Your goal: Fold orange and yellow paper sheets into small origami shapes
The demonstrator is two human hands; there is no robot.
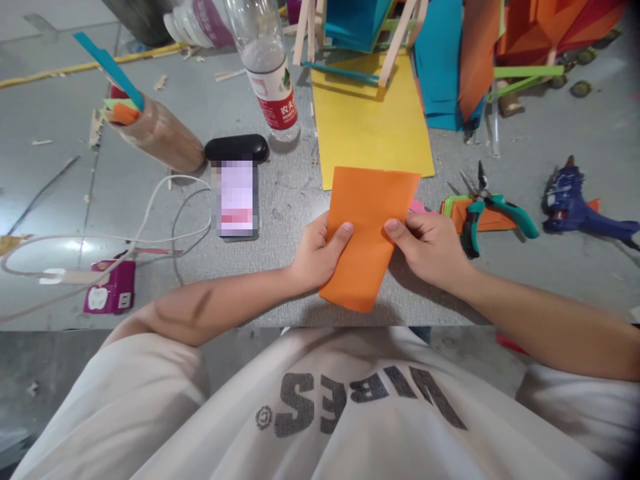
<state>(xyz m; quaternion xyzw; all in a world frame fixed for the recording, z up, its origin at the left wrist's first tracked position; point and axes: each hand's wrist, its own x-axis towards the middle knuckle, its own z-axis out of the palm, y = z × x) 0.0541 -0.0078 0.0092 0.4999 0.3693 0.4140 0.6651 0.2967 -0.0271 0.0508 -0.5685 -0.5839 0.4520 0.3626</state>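
Note:
An orange sheet of paper [367, 200] is held up over the table's near edge, its lower end slightly curved. My left hand [320, 250] grips its left side, thumb on the front and the other fingers hidden behind. On the opposite side, my right hand [427, 243] pinches the right edge, also with the thumb in front. Behind the sheet lies a larger yellow sheet [373, 127]. Just right of my right hand, pliers with teal handles [483, 200] rest on small orange and green paper pieces [455, 212].
A phone [237, 200] with a lit screen lies left, below a black case [237, 148]. A plastic bottle [273, 87] and a brown cup [165, 133] stand behind. At right is a blue glue gun [575, 203]. A purple charger [110, 287] trails a white cable.

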